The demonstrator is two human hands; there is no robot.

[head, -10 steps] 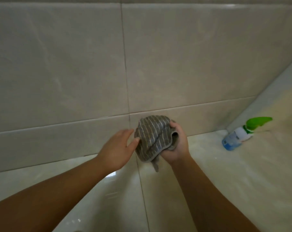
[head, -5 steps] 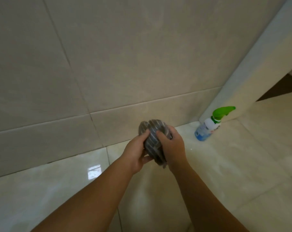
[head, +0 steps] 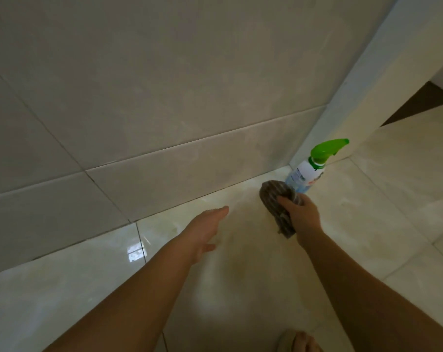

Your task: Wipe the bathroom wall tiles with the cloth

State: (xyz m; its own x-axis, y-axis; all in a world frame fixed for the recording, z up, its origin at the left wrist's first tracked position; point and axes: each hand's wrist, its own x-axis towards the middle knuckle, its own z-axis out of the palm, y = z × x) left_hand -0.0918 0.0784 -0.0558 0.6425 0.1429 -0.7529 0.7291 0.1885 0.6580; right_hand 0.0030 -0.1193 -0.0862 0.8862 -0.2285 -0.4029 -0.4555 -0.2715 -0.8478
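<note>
**Bathroom corner, low view**

Glossy cream floor tiles [head: 240, 288] fill the near field, with a bright reflection patch at left. Part of a foot [head: 300, 341] shows at the bottom edge. Both bare forearms reach forward over the floor.

Left hand [head: 205, 228]: fingers straight, pointing toward the wall base, grip slack and holding nothing. Contact with the floor cannot be told.

Right hand [head: 303, 214]: grip closed round a bunched grey striped cloth [head: 275, 196], with a tail of fabric hanging below the palm. Cloth sits low over the floor, apart from the wall, just in front of a spray bottle [head: 308, 174] with a green trigger head. Whether cloth and bottle touch cannot be told.

Bottle stands on the floor in the corner where the grey wall tiles [head: 164, 97] meet a white door frame [head: 367, 92]. Beyond the frame, far right, is a dark opening.
</note>
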